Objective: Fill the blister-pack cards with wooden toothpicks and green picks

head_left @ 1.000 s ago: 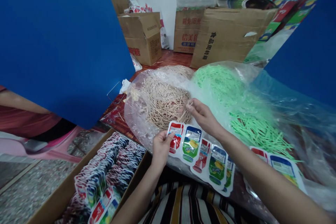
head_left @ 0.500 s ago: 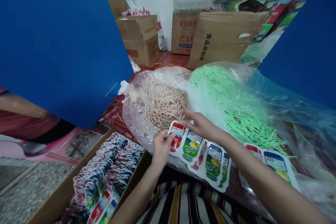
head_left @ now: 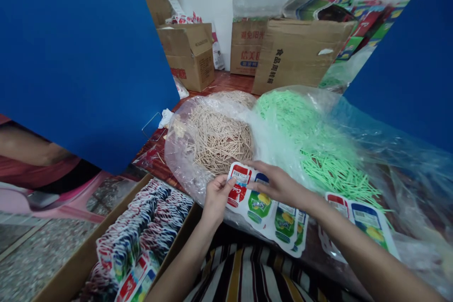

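My left hand (head_left: 216, 195) pinches the left end of a strip of red, green and blue printed sachets (head_left: 264, 210), thumb on the first red sachet. My right hand (head_left: 279, 184) lies across the top of the same strip, its fingers closed near the sachet tops; a thin stick in them is too hidden to make out. Just behind the hands lies a heap of tan wooden sticks (head_left: 221, 139) in clear plastic. To its right is a heap of green sticks (head_left: 318, 151).
A cardboard box (head_left: 88, 257) of finished sachet strips stands at lower left. Another sachet strip (head_left: 364, 224) lies at right. Cardboard boxes (head_left: 297, 52) stand behind. A person's arm (head_left: 31, 151) shows at far left beside a blue panel (head_left: 81, 56).
My right hand has come down from the tan stick heap onto the top of the sachet strip. The strip has bunched up and folded toward the left.
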Motion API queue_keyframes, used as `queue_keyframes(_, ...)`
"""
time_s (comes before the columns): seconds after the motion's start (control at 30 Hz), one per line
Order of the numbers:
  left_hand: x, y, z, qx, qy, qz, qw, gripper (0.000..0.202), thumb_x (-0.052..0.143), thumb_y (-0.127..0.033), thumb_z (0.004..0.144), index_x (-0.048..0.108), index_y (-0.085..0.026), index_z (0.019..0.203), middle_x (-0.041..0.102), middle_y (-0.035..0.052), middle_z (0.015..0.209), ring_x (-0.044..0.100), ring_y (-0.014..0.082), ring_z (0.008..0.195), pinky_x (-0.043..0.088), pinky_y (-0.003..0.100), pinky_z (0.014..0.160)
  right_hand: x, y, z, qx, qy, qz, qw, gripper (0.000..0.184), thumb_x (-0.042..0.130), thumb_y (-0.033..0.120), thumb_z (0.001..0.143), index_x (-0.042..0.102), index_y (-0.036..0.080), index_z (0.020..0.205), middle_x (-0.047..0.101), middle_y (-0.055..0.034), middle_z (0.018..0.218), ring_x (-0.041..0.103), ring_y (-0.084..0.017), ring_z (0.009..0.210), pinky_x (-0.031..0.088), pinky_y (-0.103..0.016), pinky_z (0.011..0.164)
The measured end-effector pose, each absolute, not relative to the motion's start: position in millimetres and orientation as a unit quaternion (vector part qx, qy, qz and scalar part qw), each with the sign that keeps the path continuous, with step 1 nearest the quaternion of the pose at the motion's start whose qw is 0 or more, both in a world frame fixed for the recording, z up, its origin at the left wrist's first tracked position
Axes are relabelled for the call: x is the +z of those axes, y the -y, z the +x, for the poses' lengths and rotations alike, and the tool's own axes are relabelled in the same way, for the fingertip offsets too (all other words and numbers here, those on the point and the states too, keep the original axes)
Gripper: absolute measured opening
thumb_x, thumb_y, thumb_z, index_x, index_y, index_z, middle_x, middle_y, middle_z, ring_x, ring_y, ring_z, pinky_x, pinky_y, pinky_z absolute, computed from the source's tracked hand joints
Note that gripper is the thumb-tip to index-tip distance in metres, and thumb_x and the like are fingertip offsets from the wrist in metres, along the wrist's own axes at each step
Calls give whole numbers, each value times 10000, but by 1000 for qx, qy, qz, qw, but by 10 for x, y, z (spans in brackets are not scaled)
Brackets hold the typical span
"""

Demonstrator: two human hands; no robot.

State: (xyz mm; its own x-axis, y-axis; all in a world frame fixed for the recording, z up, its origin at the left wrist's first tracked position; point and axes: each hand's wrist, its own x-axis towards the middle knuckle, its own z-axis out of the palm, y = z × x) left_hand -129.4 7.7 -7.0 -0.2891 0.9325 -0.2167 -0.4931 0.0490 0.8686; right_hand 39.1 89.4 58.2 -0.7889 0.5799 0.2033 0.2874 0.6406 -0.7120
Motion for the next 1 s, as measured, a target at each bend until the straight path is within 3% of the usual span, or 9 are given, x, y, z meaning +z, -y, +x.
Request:
queue_keyframes(0.1, -56, -78, -1287, 642, -457, 225, 574, 311, 770, -387, 647, 653, -130, 779, 680, 4, 614, 608, 128, 513, 487, 239, 534, 558, -805, 403, 343, 874, -257, 229, 537, 565, 357, 871, 387, 273, 1371, 506, -92, 1363, 508, -251, 1218, 426, -419, 1002)
queue_keyframes(0.23, -31, -72, -1253, 633, -450, 229, 587, 281, 769, -352, 653, 657, -123, 769, 677, 8, 609, 596, 121, 500, 483, 236, 525, 510, -767, 411, 334, 862, -287, 251, 357, 558, 347, 875, 515, 234, 1210, 632, -86, 1153, 619, -221, 1007, 490, -358, 853)
queue_keyframes(0.4, 12, -75, -1201, 623, -465, 244, 580, 290, 776, -375, 635, 659, -123, 719, 640, -13, 554, 548, 97, 443, 448, 214, 475, 506, -766, 419, 301, 883, -284, 220, 268, 530, 391, 883, 586, 189, 1051, 662, -83, 961, 633, -200, 838, 482, -310, 741)
queue_keyframes(0.53, 75, -83, -1191, 590, -453, 276, 609, 328, 804, -340, 599, 683, -131, 822, 698, 16, 676, 618, 130, 560, 508, 254, 586, 589, -821, 482, 376, 852, -300, 207, 233, 556, 387, 861, 634, 200, 978, 693, -51, 893, 645, -194, 782, 491, -289, 681)
queue_keyframes(0.67, 103, -95, -1172, 524, -467, 327, 632, 310, 830, -263, 550, 703, -111, 788, 717, 49, 713, 632, 141, 586, 521, 262, 601, 640, -867, 554, 436, 818, -295, 232, 224, 592, 342, 832, 647, 200, 996, 700, -39, 945, 646, -203, 847, 502, -313, 749)
queue_keyframes(0.87, 61, -122, -1085, 544, -482, 333, 601, 278, 813, -269, 563, 696, -112, 759, 695, 31, 645, 603, 128, 516, 498, 243, 527, 656, -819, 606, 400, 845, -278, 221, 179, 579, 335, 841, 635, 204, 948, 684, -37, 909, 628, -188, 822, 487, -307, 751)
queue_keyframes(1.0, 85, -144, -1055, 563, -486, 337, 578, 268, 808, -272, 571, 684, -111, 746, 703, 41, 659, 604, 126, 529, 493, 233, 532, 621, -820, 685, 397, 804, -335, 291, 404, 654, 363, 788, 525, 220, 1143, 667, -11, 838, 617, -164, 746, 483, -285, 699)
